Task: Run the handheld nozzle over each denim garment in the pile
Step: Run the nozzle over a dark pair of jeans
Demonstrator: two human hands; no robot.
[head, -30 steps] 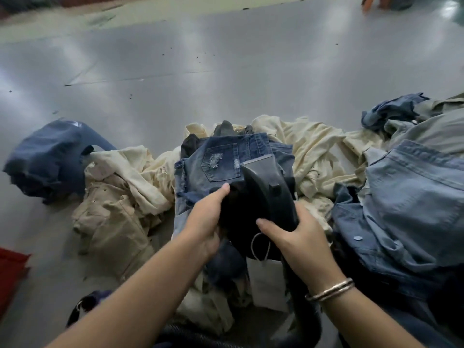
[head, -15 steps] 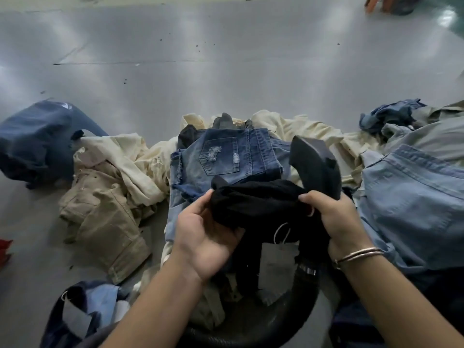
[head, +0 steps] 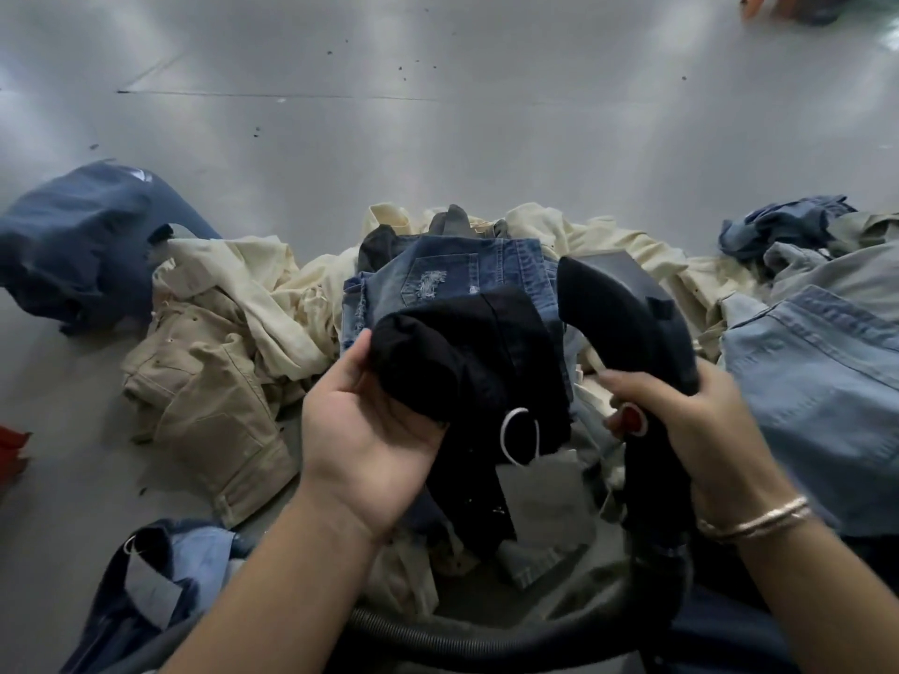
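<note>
The left hand (head: 374,430) is pinching the soft, floppy black garment (head: 467,352); the right hand (head: 691,420) is wrapping around the hard nozzle (head: 622,313) handle; probably light.

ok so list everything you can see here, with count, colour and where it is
black garment: 1, black, centre, held up
nozzle: 1, black, centre right
hose: 1, dark grey, bottom, ribbed
distressed jeans: 1, mid blue, behind black garment
cream garments: several, cream, across the pile
tan trousers: 1, tan, left
navy garment: 1, navy, far left
light denim: several, pale blue, right
floor: grey, glossy
bracelets: thin, metallic, right wrist
left hand: grips black garment
right hand: grips nozzle
</note>
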